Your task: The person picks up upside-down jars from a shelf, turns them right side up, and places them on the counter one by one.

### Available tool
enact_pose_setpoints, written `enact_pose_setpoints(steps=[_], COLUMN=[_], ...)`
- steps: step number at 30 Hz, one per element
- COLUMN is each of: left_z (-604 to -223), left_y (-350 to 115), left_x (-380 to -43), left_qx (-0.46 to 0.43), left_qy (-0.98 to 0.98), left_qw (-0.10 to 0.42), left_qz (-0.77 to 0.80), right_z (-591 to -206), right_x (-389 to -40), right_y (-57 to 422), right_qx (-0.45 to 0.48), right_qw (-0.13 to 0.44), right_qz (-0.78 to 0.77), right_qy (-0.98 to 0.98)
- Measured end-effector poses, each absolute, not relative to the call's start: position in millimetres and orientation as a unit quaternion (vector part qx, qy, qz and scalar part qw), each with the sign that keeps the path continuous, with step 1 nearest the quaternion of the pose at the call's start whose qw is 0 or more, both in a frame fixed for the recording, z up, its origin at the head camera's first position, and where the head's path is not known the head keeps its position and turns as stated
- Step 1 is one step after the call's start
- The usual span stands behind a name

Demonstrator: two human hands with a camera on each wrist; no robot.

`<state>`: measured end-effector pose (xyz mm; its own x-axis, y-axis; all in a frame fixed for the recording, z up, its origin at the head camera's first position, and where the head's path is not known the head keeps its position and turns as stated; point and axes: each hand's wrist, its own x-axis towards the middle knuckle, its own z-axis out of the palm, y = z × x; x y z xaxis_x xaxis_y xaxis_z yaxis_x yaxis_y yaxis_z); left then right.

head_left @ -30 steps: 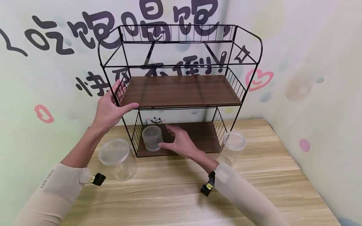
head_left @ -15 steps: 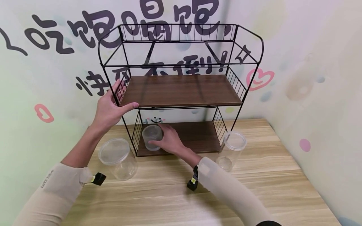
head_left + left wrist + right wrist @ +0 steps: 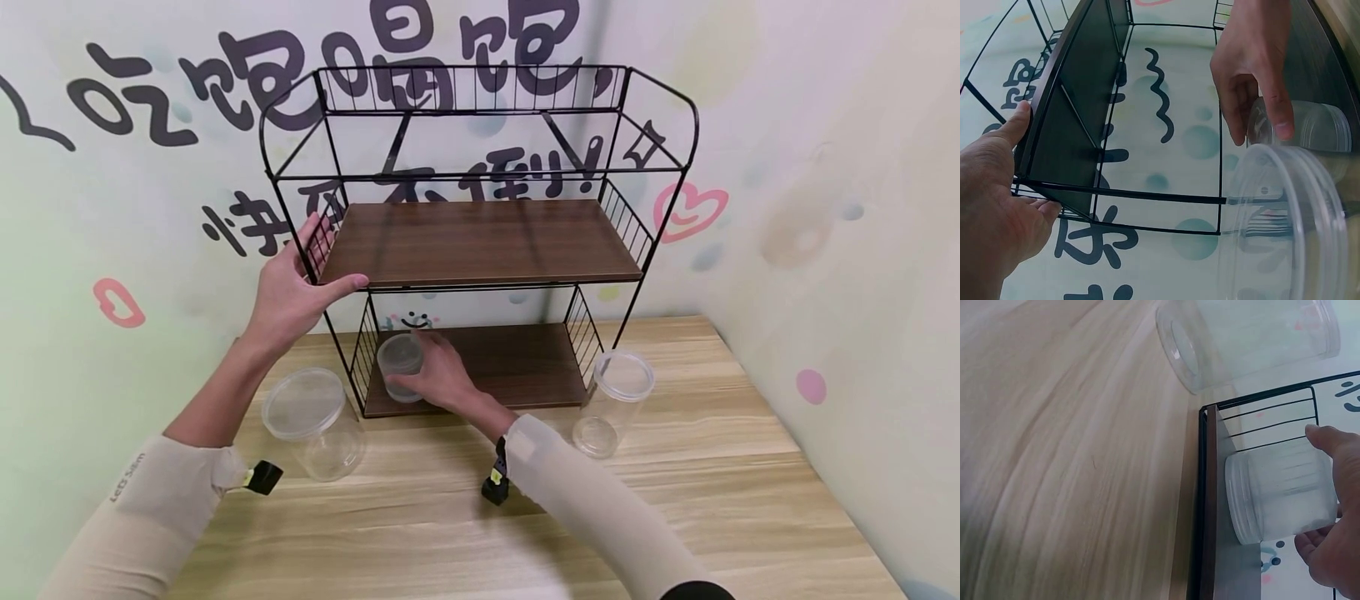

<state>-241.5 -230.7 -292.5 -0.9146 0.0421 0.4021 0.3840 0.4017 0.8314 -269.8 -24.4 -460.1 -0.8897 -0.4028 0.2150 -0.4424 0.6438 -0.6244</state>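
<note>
A small clear jar (image 3: pixel 397 358) stands at the left end of the lower shelf board (image 3: pixel 517 367). In the right wrist view, its ringed end faces the board. My right hand (image 3: pixel 442 372) holds this jar from the right, thumb on one side and fingers on the other. My left hand (image 3: pixel 288 287) grips the left side of the black wire shelf rack (image 3: pixel 480 174). Its thumb lies along the front edge of the upper shelf board (image 3: pixel 480 242), while the fingers reach behind the side wires. The left wrist view shows both hands (image 3: pixel 997 187).
A large lidded clear jar (image 3: pixel 311 421) stands on the wooden table (image 3: pixel 420 533), left of the rack's front. A taller clear jar (image 3: pixel 615 400) stands by the rack's right front corner. The printed wall (image 3: pixel 810 167) rises behind the rack.
My right hand has moved left along the lower shelf and come round the small jar, which stays in its place. The left hand has kept its hold on the rack.
</note>
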Motion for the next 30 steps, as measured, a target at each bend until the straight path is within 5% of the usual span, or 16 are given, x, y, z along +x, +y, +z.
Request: enact_pose_setpoints(steps=[30], left_z=[-292.2], left_y=[-227.9], left_x=[-237.7], left_qx=[-0.123], left_qy=[-0.817], left_qw=[0.162], left_qz=[-0.54], right_z=[-449.8], right_x=[-236.1], right_y=[-1.4], right_qx=[0.264], right_qw=[0.101], right_qz=[0.347], right_qy=[-0.894])
